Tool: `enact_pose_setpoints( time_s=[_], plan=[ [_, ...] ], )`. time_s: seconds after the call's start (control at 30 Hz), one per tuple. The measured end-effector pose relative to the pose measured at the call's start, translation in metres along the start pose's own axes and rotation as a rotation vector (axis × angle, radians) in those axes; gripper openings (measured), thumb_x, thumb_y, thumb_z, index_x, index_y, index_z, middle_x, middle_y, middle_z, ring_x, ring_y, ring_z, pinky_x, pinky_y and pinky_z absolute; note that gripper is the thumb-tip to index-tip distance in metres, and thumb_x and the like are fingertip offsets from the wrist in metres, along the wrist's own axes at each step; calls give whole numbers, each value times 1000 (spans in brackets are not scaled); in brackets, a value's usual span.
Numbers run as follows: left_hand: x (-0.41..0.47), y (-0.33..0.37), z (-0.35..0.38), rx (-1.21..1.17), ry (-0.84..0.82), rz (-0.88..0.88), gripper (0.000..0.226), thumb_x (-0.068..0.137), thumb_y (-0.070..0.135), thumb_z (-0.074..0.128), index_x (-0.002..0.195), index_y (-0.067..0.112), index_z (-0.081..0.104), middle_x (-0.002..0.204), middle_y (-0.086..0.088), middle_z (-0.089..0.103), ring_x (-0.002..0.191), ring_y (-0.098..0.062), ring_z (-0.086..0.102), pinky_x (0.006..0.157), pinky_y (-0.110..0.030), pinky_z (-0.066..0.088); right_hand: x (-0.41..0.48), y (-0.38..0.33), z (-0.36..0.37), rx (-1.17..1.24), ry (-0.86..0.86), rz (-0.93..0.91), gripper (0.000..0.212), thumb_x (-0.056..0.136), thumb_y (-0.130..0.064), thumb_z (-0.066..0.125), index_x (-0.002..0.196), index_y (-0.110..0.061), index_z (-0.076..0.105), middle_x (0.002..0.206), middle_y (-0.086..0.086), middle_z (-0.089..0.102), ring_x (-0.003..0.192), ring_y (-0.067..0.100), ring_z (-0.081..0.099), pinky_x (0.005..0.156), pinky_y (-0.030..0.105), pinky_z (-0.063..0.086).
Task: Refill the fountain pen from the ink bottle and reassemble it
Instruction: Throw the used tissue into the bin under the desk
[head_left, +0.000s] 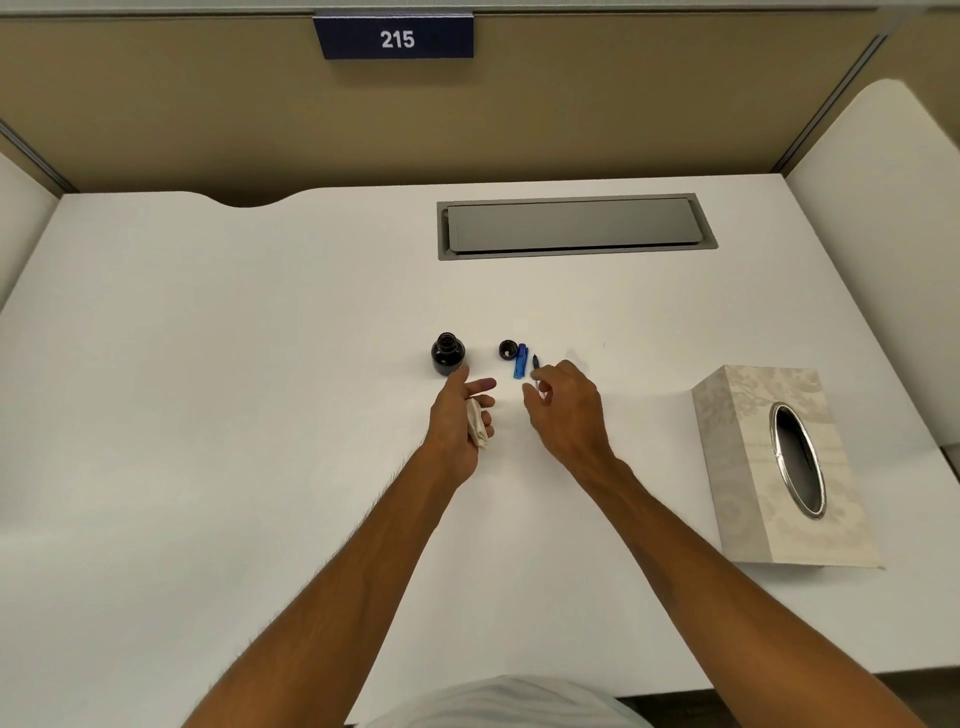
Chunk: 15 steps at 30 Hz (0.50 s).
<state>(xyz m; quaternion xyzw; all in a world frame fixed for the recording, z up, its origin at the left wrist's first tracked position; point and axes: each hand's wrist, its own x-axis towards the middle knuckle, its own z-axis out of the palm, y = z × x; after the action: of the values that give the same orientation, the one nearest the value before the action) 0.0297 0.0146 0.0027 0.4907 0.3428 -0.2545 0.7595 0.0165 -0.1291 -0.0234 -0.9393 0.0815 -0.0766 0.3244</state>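
An uncapped dark ink bottle stands on the white desk. Its black cap lies to the right, open side up. A blue pen part lies beside the cap. My right hand pinches the thin nib section with its converter, nib pointing away from me. My left hand is just in front of the bottle; its lower fingers curl round a crumpled tissue, while thumb and forefinger are stretched out.
A pale patterned tissue box lies at the right with its oval opening up. A grey cable hatch is set into the desk's far side. Beige partition walls with a "215" sign close the back.
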Motion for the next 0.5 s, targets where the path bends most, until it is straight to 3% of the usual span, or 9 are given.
enact_pose_setpoints(
  time_s=[0.13,0.23,0.3,0.37,0.43,0.5],
  plan=[
    [-5,1,1,-22,6,22,54,92,59,52,117,12,58,84,-6,59,63,-16,54,59,-28,44,-12,-22,-14,284,-168,-108,26,82,-27,79,102,-11,75,85,-2,68,68,9,58,65,16,49],
    [-12,2,5,-27,-15,63,56,90,68,44,121,23,57,102,-7,63,86,-21,65,75,-31,50,-18,-29,-19,327,-303,-129,33,78,-33,81,107,-18,76,87,-4,69,68,9,58,64,16,46],
    [-16,3,7,-21,-20,96,52,89,72,40,100,29,68,92,-7,64,83,-22,64,79,-31,50,-20,-30,-20,309,-331,-135,37,75,-35,83,110,-22,76,87,-3,68,67,9,55,65,21,46],
    [-21,3,7,16,-23,121,63,88,75,34,82,24,69,77,-6,63,74,-21,62,74,-30,47,-20,-30,-20,278,-329,-115,36,73,-36,85,105,-23,77,87,-3,68,66,7,53,65,21,44],
    [-27,4,6,62,-33,128,73,86,78,29,96,16,65,80,-7,67,74,-20,64,65,-29,44,-20,-32,-21,252,-326,-81,33,72,-37,85,101,-22,78,86,-5,68,65,4,52,64,17,40],
    [-31,3,5,100,-56,129,79,85,80,26,107,14,62,95,-10,70,88,-22,68,70,-30,42,-23,-35,-23,247,-323,-66,28,73,-32,85,97,-21,79,85,-7,66,64,2,51,63,14,36]
  ],
)
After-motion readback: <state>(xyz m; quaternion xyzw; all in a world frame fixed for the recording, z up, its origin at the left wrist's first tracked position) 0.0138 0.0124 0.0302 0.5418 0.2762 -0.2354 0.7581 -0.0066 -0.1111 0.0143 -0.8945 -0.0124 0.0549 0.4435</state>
